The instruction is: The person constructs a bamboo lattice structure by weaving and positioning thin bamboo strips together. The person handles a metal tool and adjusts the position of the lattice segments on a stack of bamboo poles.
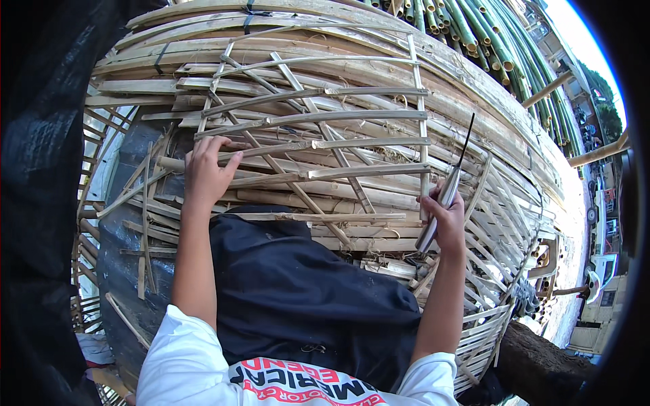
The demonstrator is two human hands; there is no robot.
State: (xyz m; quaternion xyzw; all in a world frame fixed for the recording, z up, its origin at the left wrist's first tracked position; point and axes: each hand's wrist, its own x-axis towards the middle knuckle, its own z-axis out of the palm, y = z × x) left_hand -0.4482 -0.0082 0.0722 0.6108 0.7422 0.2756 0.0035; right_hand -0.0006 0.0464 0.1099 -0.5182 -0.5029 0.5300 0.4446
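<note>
A bamboo lattice (pixel 369 115) lies between a worker's two hands, laid over the near part of a stack of split bamboo (pixel 487 108). The left hand (pixel 208 172) is closed on the lattice's left edge, thumb and fingers pinching the end of a crosswise slat. The right hand (pixel 449 213), just beyond the lattice's lower right corner, grips a slim metal tool (pixel 450 184), its narrow dark blade (pixel 467 139) pointing up and away toward the stack's far edge. The lattice's right upright runs down to the right hand's fingers; whether they hold it too cannot be told.

The open lattice is pale tan, with roughly parallel slats spanning two side uprights and longer diagonal strips slanting through them. Knots swell along the slats, and frayed fibers curl from their edges.

Beneath it, the stack's long strips are pale and flat, some bundled with dark ties (pixel 247 20) near its far left corner. Smooth black cloth (pixel 298 277) drapes the worker's lap at the stack's near edge. Thin loose strips (pixel 145 196) lie crisscrossed off its left end, over a dark sheet (pixel 115 271). Round green bamboo poles (pixel 467 30) are heaped past the far right edge, their hollow cut ends showing.
</note>
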